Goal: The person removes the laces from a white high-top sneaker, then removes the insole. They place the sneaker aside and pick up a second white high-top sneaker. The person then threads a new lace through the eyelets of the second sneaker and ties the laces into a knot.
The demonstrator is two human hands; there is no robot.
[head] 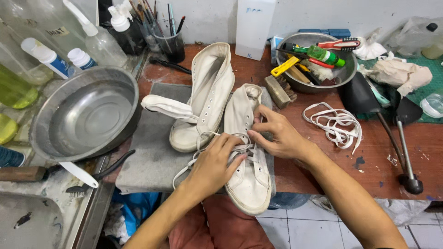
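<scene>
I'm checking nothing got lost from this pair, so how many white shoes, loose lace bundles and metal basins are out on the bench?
White high-top shoes: 2
Loose white lace bundle: 1
Metal basins: 2
Total: 5

Shoe-cleaning workshop

Brushes [282, 90], bottles [99, 39], a metal basin [87, 113] and loose laces [334, 122] are crowding a stained wooden tabletop [378, 157].

Two shoes [221, 124] on mat [147, 157], basin [85, 113] left, laces [334, 124] right
</scene>
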